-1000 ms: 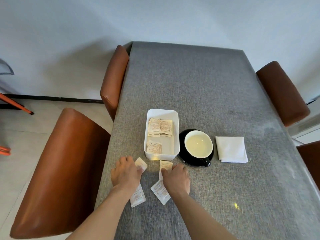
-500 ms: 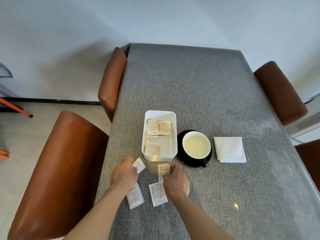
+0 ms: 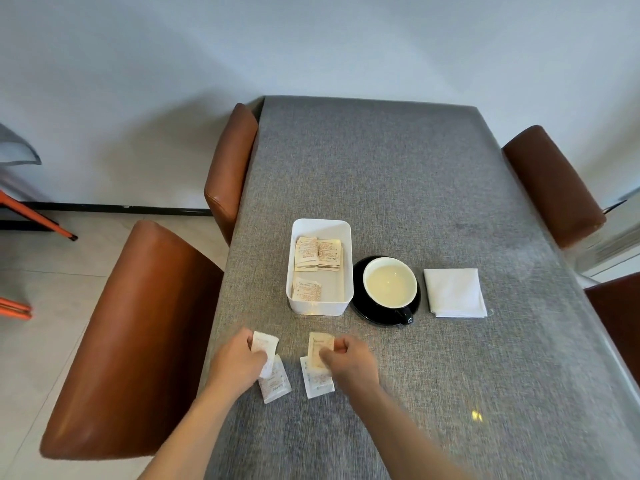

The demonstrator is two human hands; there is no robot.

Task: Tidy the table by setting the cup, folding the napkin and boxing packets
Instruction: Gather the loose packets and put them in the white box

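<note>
Near the table's [image 3: 415,168] front-left edge, a white packet [image 3: 265,342] is now being pinched up by the left hand [image 3: 239,365], a beige packet [image 3: 320,346] by the right hand [image 3: 349,363], both previously pressed flat; boxing in the white box [image 3: 320,308] is being resumed.

Left hand [image 3: 239,363] grips one packet [image 3: 265,342]; a second packet [image 3: 275,384] lies just beneath the grip. Right hand [image 3: 349,362] grips a third packet [image 3: 320,344], a fourth [image 3: 317,381] under it. Beyond both grips: box [image 3: 320,308] with packets in it [image 3: 317,254]; right of it cup [image 3: 389,282] on saucer [image 3: 367,311], then napkin [image 3: 453,292].
</note>
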